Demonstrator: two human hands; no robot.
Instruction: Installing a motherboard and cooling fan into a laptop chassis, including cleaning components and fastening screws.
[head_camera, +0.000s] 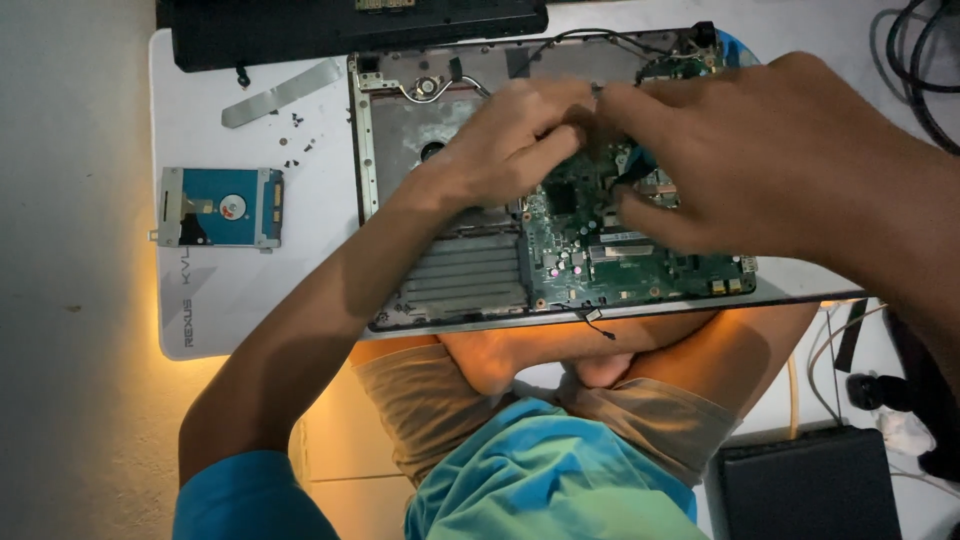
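At the middle, the left hand (505, 140) and right hand (740, 150) pinch maybe a part on the green board (600, 250); screws (297, 135) and drive (220, 207) lie out at nine o'clock.

Glossy green circuit board (600, 262) sits in a dull grey metal chassis (400, 130) on a smooth white mat (250, 280).

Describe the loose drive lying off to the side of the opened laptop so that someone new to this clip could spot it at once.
Start from the white mat under the opened laptop chassis, whose green circuit board both hands are working on. Look to the mat's left part, clear of the chassis: the hard drive lies flat there. It is the only blue-topped rectangle in a silver metal bracket, unlike the small dark screws and grey strip above it.
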